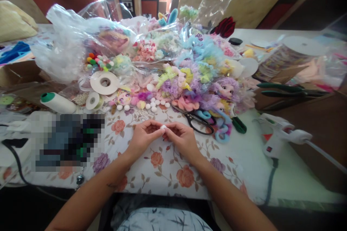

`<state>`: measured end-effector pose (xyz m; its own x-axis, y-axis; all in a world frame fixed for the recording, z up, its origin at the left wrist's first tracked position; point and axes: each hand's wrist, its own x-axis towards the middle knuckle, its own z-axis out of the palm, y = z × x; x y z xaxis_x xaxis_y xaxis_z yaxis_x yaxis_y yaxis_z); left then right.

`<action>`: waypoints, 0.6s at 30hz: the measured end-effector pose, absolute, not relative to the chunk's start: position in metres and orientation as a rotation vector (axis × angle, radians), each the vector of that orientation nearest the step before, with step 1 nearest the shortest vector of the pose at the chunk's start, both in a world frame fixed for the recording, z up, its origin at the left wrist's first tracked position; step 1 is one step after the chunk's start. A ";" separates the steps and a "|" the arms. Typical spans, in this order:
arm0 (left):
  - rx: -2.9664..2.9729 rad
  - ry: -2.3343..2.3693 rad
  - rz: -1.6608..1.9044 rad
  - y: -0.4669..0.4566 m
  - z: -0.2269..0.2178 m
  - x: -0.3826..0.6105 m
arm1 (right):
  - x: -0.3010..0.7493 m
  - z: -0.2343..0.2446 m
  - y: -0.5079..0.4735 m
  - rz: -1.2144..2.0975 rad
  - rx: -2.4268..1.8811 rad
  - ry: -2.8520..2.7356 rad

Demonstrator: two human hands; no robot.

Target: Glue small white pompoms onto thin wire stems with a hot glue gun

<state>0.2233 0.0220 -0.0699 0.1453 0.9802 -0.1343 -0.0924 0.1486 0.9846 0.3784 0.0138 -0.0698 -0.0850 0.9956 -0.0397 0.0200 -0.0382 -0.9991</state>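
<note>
Pinching one small, round white pom-pom point(163, 127), both hands, left hand point(142, 135) and right hand point(182, 137), meet fingertips.

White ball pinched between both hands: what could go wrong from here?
The white ball is tiny and held only at the fingertips of the left hand and right hand; it could slip and vanish among the loose white balls just beyond. The scissors lie close to the right hand, so a reach might catch them. The glue gun cord trails toward the person and could snag.
</note>
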 end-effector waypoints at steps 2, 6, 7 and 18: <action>1.077 1.073 1.034 0.023 -0.069 0.223 | 0.378 -0.069 0.013 1.291 -1.220 -1.261; 1.043 1.044 1.002 0.024 -0.068 0.220 | 0.378 -0.068 0.013 1.386 -1.188 -1.226; 1.040 1.048 0.997 0.024 -0.068 0.220 | 0.378 -0.068 0.014 1.405 -1.179 -1.211; 1.012 1.093 0.970 0.023 -0.068 0.223 | 0.376 -0.068 0.013 1.419 -1.195 -1.093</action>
